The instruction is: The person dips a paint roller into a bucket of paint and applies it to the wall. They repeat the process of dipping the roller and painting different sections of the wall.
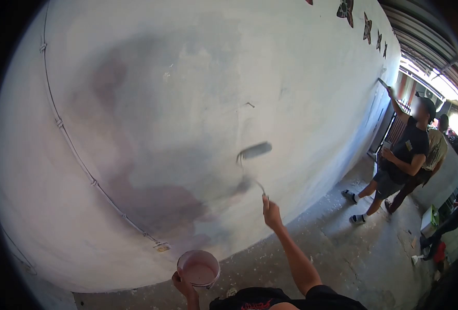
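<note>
My right hand (272, 213) is closed round the handle of a paint roller, raised in front of the wall. The grey roller (255, 150) is up and to the left of that hand, at the pale wall (187, 103), which has darker pinkish and grey patches. Low in the view, my left hand (184, 284) grips the side of a round bucket (199, 268) with pinkish contents. The bucket is held upright, near the foot of the wall.
On the right, a person (412, 144) in dark clothes reaches a tool up to the wall; another person (438, 147) stands behind. A cable (75, 150) runs down the wall at left to a socket (162, 247). Items lie on the grey floor (337, 253) at far right.
</note>
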### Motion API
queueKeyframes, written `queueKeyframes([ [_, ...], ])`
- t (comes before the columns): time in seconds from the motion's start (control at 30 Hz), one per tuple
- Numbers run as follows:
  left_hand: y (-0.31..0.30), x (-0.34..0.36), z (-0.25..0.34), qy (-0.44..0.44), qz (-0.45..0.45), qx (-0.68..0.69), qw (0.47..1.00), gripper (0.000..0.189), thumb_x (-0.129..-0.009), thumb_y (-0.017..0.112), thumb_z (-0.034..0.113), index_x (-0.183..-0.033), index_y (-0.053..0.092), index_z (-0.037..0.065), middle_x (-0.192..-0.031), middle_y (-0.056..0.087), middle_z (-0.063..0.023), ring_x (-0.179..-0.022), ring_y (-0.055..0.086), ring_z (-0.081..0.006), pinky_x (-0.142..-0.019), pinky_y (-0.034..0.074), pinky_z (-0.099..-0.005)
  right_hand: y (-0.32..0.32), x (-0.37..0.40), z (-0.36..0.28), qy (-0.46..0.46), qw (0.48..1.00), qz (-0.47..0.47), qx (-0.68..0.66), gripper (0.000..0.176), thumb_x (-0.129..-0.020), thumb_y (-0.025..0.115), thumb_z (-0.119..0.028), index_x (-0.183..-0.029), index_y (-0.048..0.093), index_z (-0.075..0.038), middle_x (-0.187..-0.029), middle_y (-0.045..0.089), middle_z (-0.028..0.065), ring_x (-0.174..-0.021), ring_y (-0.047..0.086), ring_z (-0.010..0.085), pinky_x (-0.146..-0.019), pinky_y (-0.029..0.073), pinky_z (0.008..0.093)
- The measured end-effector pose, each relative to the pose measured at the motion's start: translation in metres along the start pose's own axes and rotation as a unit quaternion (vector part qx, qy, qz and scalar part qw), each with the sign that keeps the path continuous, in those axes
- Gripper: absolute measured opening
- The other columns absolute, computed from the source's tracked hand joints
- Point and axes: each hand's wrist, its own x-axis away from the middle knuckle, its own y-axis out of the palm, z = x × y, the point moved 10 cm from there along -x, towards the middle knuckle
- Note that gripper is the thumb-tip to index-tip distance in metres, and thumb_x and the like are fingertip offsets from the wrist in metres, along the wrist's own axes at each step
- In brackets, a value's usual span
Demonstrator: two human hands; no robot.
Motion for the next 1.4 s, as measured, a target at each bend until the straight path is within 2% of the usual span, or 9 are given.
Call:
queueKeyframes([
  [0.2,0.049,0.034,0.042,0.062,-0.009,-0.039,0.997,0.05,-0.094,0.064,0.044,-0.099,0.057,-0.005,-0.087,0.055,-0.0067,-0.081,0.052,-0.0168,-0.076,0.045,-0.0317,-0.007,0.066,0.102,0.113,0.981,-0.124,0.098,0.071,-0.099,0.04,-0.059,-0.085,0.063,0.007,-0.079,0.061,0.0324,-0.081,0.062,0.0474,-0.072,0.046,0.0519],
  [0.27,0.085,0.051,0.068,0.082,-0.066,-0.041,0.994,0.044,-0.097,0.061,0.037,-0.108,0.058,-0.005,-0.099,0.061,-0.0105,-0.089,0.057,-0.0188,-0.081,0.047,-0.0325,-0.025,0.081,0.131,0.136,0.976,-0.14,0.101,0.072,-0.098,0.039,-0.06,-0.082,0.062,0.007,-0.077,0.06,0.0318,-0.079,0.061,0.0473,-0.07,0.046,0.0517],
  [0.43,0.147,0.088,0.143,0.172,-0.099,-0.014,0.98,0.038,-0.095,0.064,0.035,-0.101,0.057,-0.002,-0.092,0.055,-0.0056,-0.086,0.051,-0.0152,-0.08,0.045,-0.0308,-0.102,0.117,0.165,0.156,0.974,-0.145,0.074,0.072,-0.099,0.038,-0.059,-0.08,0.059,0.007,-0.072,0.058,0.0291,-0.071,0.059,0.0457,-0.067,0.044,0.0505],
  [0.5,0.168,0.114,0.184,0.217,-0.138,-0.007,0.966,0.033,-0.096,0.065,0.03,-0.104,0.056,-0.001,-0.094,0.055,-0.005,-0.088,0.052,-0.0131,-0.081,0.045,-0.0288,-0.155,0.125,0.149,0.135,0.984,-0.105,0.048,0.068,-0.099,0.04,-0.057,-0.075,0.054,0.004,-0.063,0.052,0.0184,-0.061,0.05,0.0243,-0.061,0.041,0.0428],
  [0.6,0.195,0.146,0.231,0.27,-0.198,-0.001,0.942,0.03,-0.096,0.064,0.024,-0.108,0.054,0.0,-0.097,0.055,-0.0053,-0.089,0.053,-0.0102,-0.081,0.044,-0.0263,-0.222,0.137,0.1,0.071,0.992,-0.094,0.053,0.05,-0.1,0.048,-0.042,-0.087,0.058,0.005,-0.071,0.057,0.025,-0.063,0.058,0.0388,-0.061,0.044,0.0432],
  [0.83,0.235,0.193,0.292,0.368,-0.265,0.004,0.891,0.021,-0.094,0.065,0.019,-0.094,0.06,-0.002,-0.109,0.054,-0.0074,-0.092,0.058,-0.015,-0.083,0.046,-0.0296,-0.312,0.158,-0.001,0.016,0.982,-0.175,0.075,0.023,-0.094,0.063,-0.019,-0.099,0.058,0.003,-0.071,0.059,0.0219,-0.062,0.059,0.0363,-0.059,0.045,0.0394],
  [0.93,0.245,0.217,0.312,0.413,-0.267,-0.014,0.871,0.02,-0.093,0.065,0.017,-0.089,0.061,-0.002,-0.108,0.055,-0.0081,-0.093,0.057,-0.016,-0.083,0.045,-0.0309,-0.317,0.168,-0.028,-0.039,0.975,-0.205,0.071,0.022,-0.093,0.064,-0.018,-0.101,0.061,0.002,-0.069,0.062,0.0181,-0.057,0.058,0.0302,-0.057,0.044,0.0371],
  [1.1,0.256,0.238,0.315,0.429,-0.294,-0.059,0.852,0.018,-0.093,0.064,0.016,-0.09,0.058,-0.001,-0.111,0.054,-0.0079,-0.091,0.057,-0.0134,-0.081,0.047,-0.0291,-0.307,0.182,-0.046,-0.103,0.962,-0.245,0.069,0.024,-0.094,0.063,-0.02,-0.105,0.06,0.001,-0.087,0.066,0.0241,-0.083,0.064,0.0441,-0.069,0.05,0.0457],
  [1.4,0.273,0.28,0.299,0.419,-0.335,-0.088,0.839,0.02,-0.093,0.065,0.019,-0.091,0.059,-0.001,-0.11,0.057,-0.0093,-0.093,0.058,-0.0157,-0.082,0.047,-0.0303,-0.242,0.173,-0.042,-0.082,0.935,-0.318,0.131,0.027,-0.097,0.057,-0.02,-0.114,0.052,0.001,-0.082,0.064,0.0272,-0.081,0.061,0.048,-0.067,0.046,0.0524],
])
